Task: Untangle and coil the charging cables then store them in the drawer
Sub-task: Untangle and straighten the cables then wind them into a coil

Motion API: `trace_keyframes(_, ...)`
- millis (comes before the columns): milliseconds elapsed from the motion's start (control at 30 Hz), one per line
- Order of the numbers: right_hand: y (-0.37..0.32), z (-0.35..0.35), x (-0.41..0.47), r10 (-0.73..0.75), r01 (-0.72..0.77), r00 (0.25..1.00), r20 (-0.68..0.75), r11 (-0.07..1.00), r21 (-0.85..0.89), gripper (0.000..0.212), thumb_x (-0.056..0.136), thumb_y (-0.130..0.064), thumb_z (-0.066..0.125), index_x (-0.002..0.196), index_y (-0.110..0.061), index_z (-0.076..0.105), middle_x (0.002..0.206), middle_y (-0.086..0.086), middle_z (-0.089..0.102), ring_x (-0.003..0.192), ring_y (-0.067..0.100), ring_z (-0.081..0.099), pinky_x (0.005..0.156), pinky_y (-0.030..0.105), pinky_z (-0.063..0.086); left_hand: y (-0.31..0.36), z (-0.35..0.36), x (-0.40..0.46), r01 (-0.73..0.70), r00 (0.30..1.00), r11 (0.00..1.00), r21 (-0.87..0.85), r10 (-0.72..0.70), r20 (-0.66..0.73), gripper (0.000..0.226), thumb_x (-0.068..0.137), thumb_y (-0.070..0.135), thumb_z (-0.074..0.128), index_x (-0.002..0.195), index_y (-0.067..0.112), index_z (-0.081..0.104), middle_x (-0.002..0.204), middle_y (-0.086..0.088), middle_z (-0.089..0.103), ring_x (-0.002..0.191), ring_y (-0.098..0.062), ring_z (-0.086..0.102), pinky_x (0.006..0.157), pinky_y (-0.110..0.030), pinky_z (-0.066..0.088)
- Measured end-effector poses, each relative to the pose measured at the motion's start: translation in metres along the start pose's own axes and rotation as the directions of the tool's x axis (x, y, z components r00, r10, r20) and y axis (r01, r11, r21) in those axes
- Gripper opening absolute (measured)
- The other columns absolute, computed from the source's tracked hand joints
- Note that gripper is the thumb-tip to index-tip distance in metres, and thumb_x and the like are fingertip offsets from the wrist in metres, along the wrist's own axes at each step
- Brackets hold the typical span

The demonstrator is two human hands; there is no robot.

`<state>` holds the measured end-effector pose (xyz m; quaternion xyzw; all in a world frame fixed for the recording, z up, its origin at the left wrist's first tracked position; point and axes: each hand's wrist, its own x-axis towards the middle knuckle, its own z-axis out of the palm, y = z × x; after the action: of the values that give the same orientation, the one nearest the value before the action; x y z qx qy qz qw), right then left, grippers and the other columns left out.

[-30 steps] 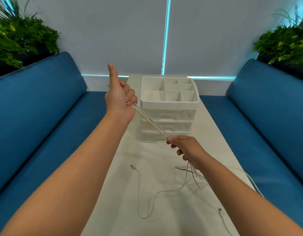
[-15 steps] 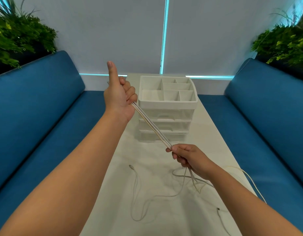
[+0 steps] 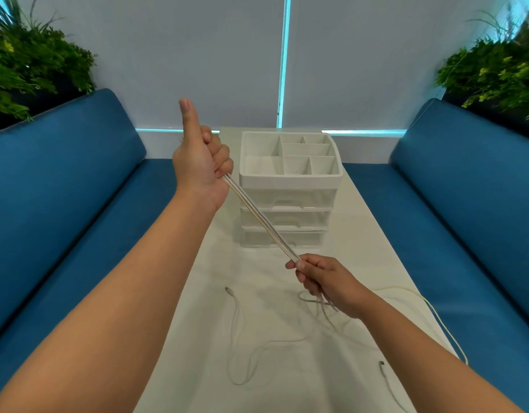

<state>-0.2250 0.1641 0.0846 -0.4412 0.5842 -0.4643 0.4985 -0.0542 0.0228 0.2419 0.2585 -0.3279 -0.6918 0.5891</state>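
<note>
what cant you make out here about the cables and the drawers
Head view only:
- How many cables run in the taut bundle: the strands lie too close together to count.
- The cable ends inside the left hand and right hand: curled fingers cover them.
- The connector type on the loose ends on the table: too small.
- What the drawers of the organizer hold: their translucent fronts blur it.
- One cable's far end: cut off by the bottom edge.

White cables (image 3: 258,217), white drawer unit (image 3: 290,192), white table (image 3: 373,251), blue sofas (image 3: 63,180), green plants (image 3: 34,64)
</note>
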Motion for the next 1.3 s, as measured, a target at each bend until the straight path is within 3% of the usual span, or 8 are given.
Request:
trace_keyframes(233,-0.015,0.003,0.012,0.015,-0.113,0.955,-0.297,0.942,-0.317,0.029,0.100,-0.027,0.047,0.080,-0.012,0.064,0.063,-0.002,0.044,0.055,0.011,0.036,0.054,0.022,0.030,-0.012,-0.003,-0.004,0.005,1.000,1.000,-0.005,-0.005,-0.014,0.051,0.089,0.062,0.054,0.060,0.022,0.039,0.055,0.005,0.023,0.047,-0.010,0.015,0.040,-0.023,0.018)
trace_keyframes(467,-0.045,0.000,-0.008,0.007,-0.020,0.998,-0.055,0.970,-0.243,0.029,0.101,-0.025,0.046,0.076,-0.017,0.058,0.054,-0.011,0.035,0.049,0.007,0.026,0.047,0.017,0.024,-0.003,-0.033,0.021,0.071,0.987,0.953,-0.293,-0.109,-0.115,0.050,0.081,0.063,0.065,0.067,0.020,0.044,0.056,0.007,0.034,0.046,-0.007,0.035,0.047,-0.018,0.034)
trace_keyframes(600,-0.080,0.009,-0.015,-0.040,0.038,0.999,-0.007,0.982,-0.186,0.029,0.101,-0.025,0.045,0.076,-0.017,0.057,0.051,-0.014,0.034,0.046,0.006,0.024,0.046,0.018,0.022,-0.018,-0.060,0.021,0.224,0.970,0.913,-0.342,-0.242,-0.009,0.064,0.075,0.069,0.065,0.103,0.011,0.064,0.094,0.005,0.072,0.091,-0.016,0.070,0.090,-0.033,0.049)
trace_keyframes(800,-0.109,0.024,-0.012,-0.099,0.097,0.994,-0.045,0.994,-0.052,0.029,0.101,-0.025,0.045,0.077,-0.016,0.057,0.052,-0.011,0.034,0.043,0.004,0.026,0.043,0.015,0.024,-0.045,-0.052,-0.006,0.466,0.860,0.873,-0.144,-0.408,0.307,0.107,0.064,0.090,0.049,0.133,0.009,0.054,0.128,-0.008,0.066,0.125,-0.028,0.057,0.112,-0.051,0.032)
trace_keyframes(900,-0.112,0.026,-0.008,-0.103,0.103,0.992,-0.080,0.995,-0.003,0.028,0.102,-0.025,0.043,0.080,-0.014,0.057,0.052,-0.010,0.035,0.042,0.004,0.027,0.042,0.015,0.025,-0.053,-0.035,-0.022,0.463,0.803,0.884,0.065,-0.450,0.392,0.097,0.070,0.083,0.048,0.135,0.011,0.053,0.131,-0.005,0.064,0.130,-0.025,0.052,0.115,-0.048,0.029)
trace_keyframes(1100,-0.113,0.028,-0.006,-0.110,0.114,0.988,-0.104,0.993,0.033,0.026,0.102,-0.026,0.044,0.083,-0.012,0.056,0.055,-0.005,0.036,0.044,0.006,0.028,0.044,0.018,0.023,-0.066,-0.002,-0.042,0.318,0.765,0.856,0.409,-0.486,0.422,0.063,0.085,0.053,0.054,0.133,0.012,0.054,0.130,-0.001,0.065,0.118,-0.016,0.062,0.094,-0.030,0.046)
trace_keyframes(1200,-0.114,0.026,-0.010,-0.117,0.120,0.990,-0.083,0.992,0.034,0.026,0.101,-0.026,0.045,0.084,-0.011,0.057,0.055,-0.004,0.037,0.044,0.007,0.027,0.045,0.019,0.022,-0.067,0.002,-0.042,0.305,0.776,0.852,0.425,-0.482,0.408,0.046,0.096,0.047,0.048,0.124,0.012,0.060,0.124,0.000,0.069,0.106,-0.013,0.067,0.083,-0.026,0.049)
trace_keyframes(1300,-0.114,0.025,-0.014,-0.106,0.107,0.993,-0.060,0.994,0.012,0.025,0.101,-0.026,0.046,0.083,-0.012,0.057,0.054,-0.005,0.039,0.044,0.007,0.028,0.044,0.018,0.023,-0.062,0.005,-0.038,0.375,0.806,0.886,0.274,-0.457,0.376,0.037,0.101,0.041,0.043,0.091,0.010,0.061,0.111,-0.008,0.073,0.107,-0.019,0.068,0.092,-0.029,0.046)
